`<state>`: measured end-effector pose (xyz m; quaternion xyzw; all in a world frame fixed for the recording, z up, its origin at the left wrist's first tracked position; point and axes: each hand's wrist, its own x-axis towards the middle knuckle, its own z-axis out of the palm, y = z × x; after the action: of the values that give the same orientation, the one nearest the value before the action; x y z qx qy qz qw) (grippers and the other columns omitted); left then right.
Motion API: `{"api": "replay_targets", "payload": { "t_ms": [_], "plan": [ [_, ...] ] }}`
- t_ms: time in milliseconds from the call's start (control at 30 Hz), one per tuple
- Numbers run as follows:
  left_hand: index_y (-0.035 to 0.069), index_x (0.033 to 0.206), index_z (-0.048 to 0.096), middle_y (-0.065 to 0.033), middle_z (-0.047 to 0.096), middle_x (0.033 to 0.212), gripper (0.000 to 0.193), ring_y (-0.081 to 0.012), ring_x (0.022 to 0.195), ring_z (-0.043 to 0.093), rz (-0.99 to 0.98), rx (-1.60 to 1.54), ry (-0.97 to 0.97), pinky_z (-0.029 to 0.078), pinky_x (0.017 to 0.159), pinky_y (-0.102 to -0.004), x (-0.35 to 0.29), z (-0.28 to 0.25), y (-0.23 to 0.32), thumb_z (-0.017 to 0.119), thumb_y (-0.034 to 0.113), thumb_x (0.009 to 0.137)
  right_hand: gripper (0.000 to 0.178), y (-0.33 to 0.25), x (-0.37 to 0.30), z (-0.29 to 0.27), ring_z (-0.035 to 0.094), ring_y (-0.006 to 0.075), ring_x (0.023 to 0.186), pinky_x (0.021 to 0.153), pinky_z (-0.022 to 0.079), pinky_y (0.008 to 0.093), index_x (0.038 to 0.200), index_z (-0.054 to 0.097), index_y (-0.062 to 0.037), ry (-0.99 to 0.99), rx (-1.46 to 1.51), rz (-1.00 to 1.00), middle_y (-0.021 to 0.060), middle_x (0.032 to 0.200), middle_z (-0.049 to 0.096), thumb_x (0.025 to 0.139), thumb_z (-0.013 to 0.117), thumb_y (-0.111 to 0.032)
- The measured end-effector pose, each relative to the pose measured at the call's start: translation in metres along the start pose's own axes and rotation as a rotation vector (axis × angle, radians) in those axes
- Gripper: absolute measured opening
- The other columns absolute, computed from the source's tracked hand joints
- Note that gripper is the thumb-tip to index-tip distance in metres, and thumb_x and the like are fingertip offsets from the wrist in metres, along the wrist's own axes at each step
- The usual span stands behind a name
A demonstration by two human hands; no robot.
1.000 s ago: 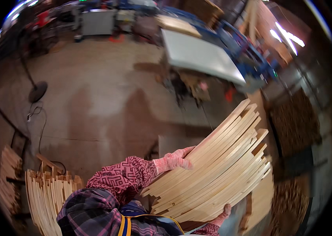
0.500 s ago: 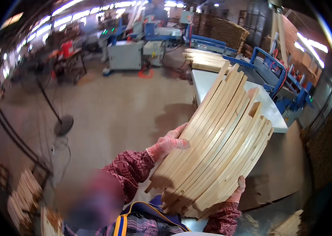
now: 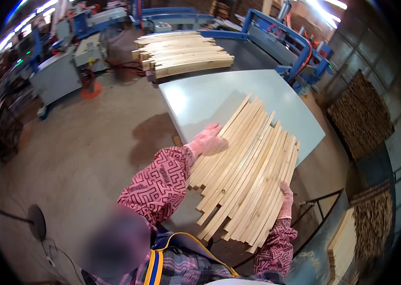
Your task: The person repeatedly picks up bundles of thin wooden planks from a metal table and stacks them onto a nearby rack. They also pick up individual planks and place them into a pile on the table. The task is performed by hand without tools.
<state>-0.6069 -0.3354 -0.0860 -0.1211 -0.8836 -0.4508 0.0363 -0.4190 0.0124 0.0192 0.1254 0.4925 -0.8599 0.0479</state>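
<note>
A wide bundle of pale wooden strips [image 3: 250, 173], laid side by side with uneven ends, is held between my two gloved hands. My left hand [image 3: 209, 140], in a pink-and-white knit glove, presses on the bundle's left edge with its thumb lying over the strips. At the lower right edge my right hand [image 3: 286, 199] grips the other side; most of its fingers are hidden behind the wood. The far ends of the strips lie over the pale table top [image 3: 200, 92]. Whether they touch it I cannot tell.
Beyond the table top, another stack of wooden strips [image 3: 181, 54] lies beside a blue-framed machine [image 3: 276, 38]. A grey machine cabinet [image 3: 58, 78] stands at the far left. Stacked wood [image 3: 359, 116] is on the right, more strips [image 3: 343, 242] lower down. A round black base [image 3: 37, 222] stands lower left.
My view has turned right and down toward the table. The bundle has come over the table top and lies flatter, its strips fanned out more. Both hands still hold it.
</note>
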Motion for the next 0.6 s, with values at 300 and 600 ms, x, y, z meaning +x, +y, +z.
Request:
{"api": "replay_targets", "payload": {
  "t_ms": [300, 600],
  "plan": [
    [0.01, 0.14, 0.051, -0.0161, 0.056, 0.136, 0.066, -0.033, 0.123, 0.057, -0.154, 0.373, -0.581, 0.049, 0.099, -0.045, 0.039, -0.109, 0.09, 0.058, 0.052, 0.089, 0.052, 0.085, 0.021, -0.027, 0.069, 0.0319, 0.097, 0.087, 0.058, 0.0439, 0.13, 0.057, 0.0022, 0.499, -0.051, -0.128, 0.0184, 0.117, 0.068, 0.093, 0.065, -0.034],
    [0.011, 0.135, 0.056, -0.0164, 0.057, 0.131, 0.058, -0.0368, 0.127, 0.049, 0.059, 0.413, 0.203, 0.043, 0.105, -0.0455, 0.002, -0.214, -0.003, 0.068, 0.041, 0.087, 0.048, 0.093, 0.202, 0.106, 0.066, 0.028, 0.108, 0.095, 0.053, 0.0384, 0.133, 0.058, -0.001, 0.349, -0.78, -0.546, 0.0136, 0.121, 0.067, 0.095, 0.063, -0.029]
  ]
}}
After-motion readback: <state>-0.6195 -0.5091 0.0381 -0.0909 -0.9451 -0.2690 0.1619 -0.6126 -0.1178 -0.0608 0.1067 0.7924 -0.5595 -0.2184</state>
